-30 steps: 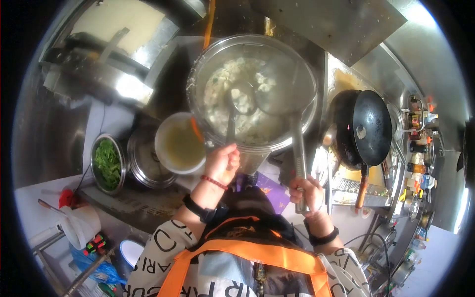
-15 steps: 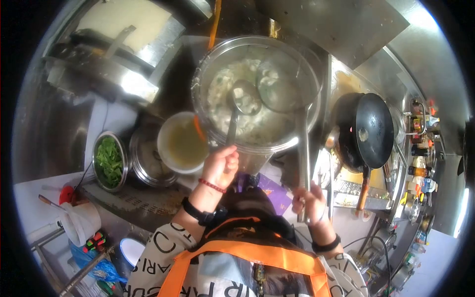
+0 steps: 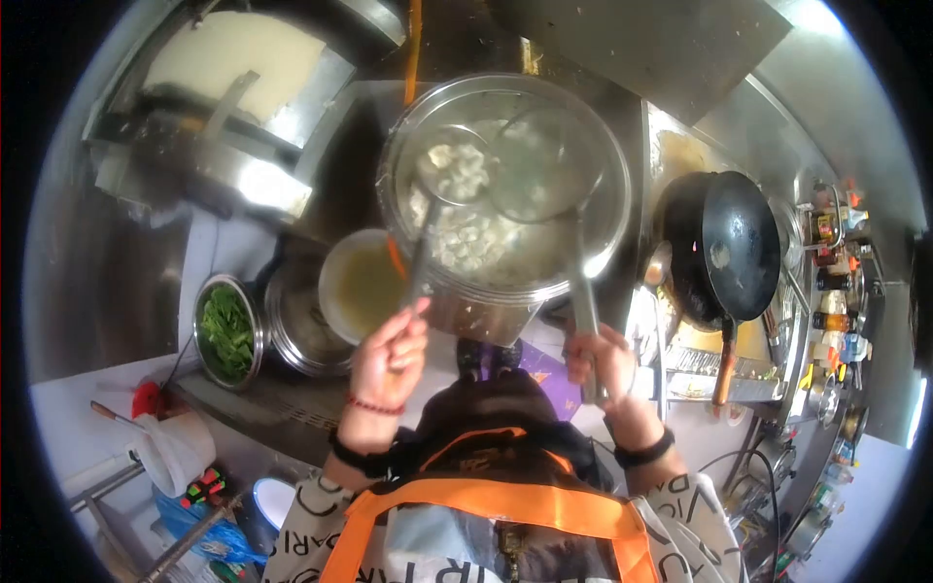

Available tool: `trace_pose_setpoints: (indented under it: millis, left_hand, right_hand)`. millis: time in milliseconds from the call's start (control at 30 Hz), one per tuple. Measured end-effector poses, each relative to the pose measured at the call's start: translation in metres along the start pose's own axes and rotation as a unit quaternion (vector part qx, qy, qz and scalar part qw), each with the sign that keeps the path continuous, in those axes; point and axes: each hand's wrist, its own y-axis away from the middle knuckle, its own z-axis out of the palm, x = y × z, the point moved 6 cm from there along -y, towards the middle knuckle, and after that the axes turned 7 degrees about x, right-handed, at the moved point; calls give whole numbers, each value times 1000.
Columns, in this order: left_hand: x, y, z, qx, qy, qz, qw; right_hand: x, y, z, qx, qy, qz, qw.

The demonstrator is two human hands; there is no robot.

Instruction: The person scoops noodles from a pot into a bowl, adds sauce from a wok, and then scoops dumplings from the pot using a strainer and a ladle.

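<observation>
"Silver all round, that big pot (image 3: 544,291)! What have you got in it?"

"White lumps (image 3: 471,243) in cloudy water. I have the ladle (image 3: 424,238) over the pot, with more lumps in its round part."

"Which hand is on it?"

"My left hand (image 3: 391,360). Its fingers are closed on the handle, near the end. My right hand (image 3: 603,363) is closed on the handle of the round strainer (image 3: 544,165). So my hands are apart, one on each side."

"Do the ladle and the strainer touch?"

"Their round parts are side by side over the pot. I can't tell if they touch."

"What's on the left?"

"A white bowl (image 3: 328,287) of yellowish soup is just beside the pot, with something orange (image 3: 397,257) at its edge. Past it I see a metal dish (image 3: 200,358) full of green leaves (image 3: 226,330)."

"And the right?"

"A black wok (image 3: 741,243). It's tilted, and its brown handle (image 3: 725,364) points down towards my side."
</observation>
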Motion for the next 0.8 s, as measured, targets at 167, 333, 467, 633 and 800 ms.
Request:
trace_pose_setpoints:
  millis: [167,333,467,633,800]
  left_hand:
    - [28,62,27,-41,-26,58,997]
    - [38,91,38,-56,-26,91,994]
    - [40,99,36,-58,-8,104,993]
    - [39,99,28,-55,9,93,994]
    - [36,87,21,-43,7,78,996]
  right_hand:
    - [7,-49,56,-81,-215,129,965]
    - [-1,-83,93,-94,-193,137,967]
    - [-8,-102,111,-132,-167,154,965]
    - [0,-121,111,-137,-201,144,959]
    - [22,-114,78,-256,-309,238,885]
